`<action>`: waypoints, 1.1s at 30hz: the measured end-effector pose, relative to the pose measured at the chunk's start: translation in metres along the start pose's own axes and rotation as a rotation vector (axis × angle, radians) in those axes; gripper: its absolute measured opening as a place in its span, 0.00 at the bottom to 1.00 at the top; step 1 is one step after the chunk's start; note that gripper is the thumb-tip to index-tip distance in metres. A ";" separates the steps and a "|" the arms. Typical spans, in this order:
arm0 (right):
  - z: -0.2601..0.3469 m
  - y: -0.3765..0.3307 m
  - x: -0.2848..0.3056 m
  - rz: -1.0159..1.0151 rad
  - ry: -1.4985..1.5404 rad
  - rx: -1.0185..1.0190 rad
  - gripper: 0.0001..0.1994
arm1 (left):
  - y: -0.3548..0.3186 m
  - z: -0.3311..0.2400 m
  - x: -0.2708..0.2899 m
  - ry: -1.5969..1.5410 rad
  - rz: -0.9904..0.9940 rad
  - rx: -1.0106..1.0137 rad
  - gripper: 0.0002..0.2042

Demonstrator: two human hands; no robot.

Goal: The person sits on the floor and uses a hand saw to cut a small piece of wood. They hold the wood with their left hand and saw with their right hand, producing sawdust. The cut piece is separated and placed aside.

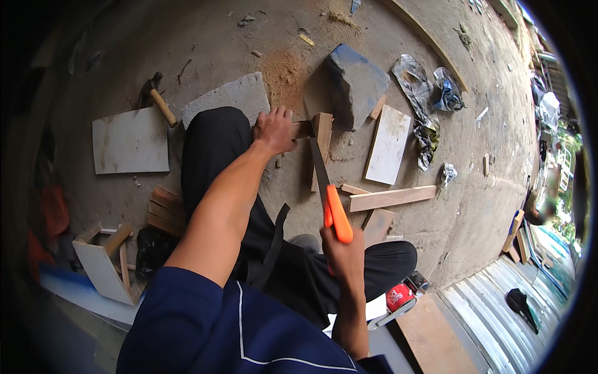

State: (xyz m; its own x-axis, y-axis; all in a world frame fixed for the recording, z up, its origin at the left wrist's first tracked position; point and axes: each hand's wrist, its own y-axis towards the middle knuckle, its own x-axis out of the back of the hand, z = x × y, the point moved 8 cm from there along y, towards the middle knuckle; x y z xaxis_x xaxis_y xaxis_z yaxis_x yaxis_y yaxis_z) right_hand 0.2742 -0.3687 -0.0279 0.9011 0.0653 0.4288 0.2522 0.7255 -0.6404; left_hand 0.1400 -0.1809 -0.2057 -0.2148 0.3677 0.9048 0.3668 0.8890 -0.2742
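Note:
My right hand is wrapped round the orange handle of a handsaw. Its narrow blade points away from me and crosses the end of a short wooden piece. That piece is gripped in my left hand, whose fingers are closed over its left part and hide it. Under or against the cut end lies a longer wooden block on the ground; exactly how the two touch, I cannot tell. Beside my left hand is a pale flat slab, partly covered by my knee.
A hammer rests on a white board at left. Beyond the saw stand a large stone block, another white board and a wooden strip. A small wooden frame sits lower left; crumpled plastic lies far right.

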 end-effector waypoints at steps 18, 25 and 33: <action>0.011 0.038 -0.053 -0.048 0.015 0.014 0.13 | 0.023 0.054 -0.018 -0.019 0.030 0.028 0.35; -0.038 -0.010 -0.012 -0.084 0.044 0.079 0.14 | 0.016 0.025 -0.030 -0.012 0.026 0.041 0.35; -0.037 0.011 -0.006 -0.001 0.014 0.070 0.13 | -0.001 0.000 -0.013 -0.023 0.016 0.027 0.34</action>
State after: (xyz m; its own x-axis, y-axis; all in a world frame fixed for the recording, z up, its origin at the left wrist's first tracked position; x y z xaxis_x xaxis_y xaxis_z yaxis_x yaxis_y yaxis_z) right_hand 0.2840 -0.3865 -0.0609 0.9060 0.0554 0.4196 0.2276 0.7720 -0.5935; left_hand 0.1421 -0.1868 -0.2169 -0.2301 0.3875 0.8927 0.3461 0.8899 -0.2971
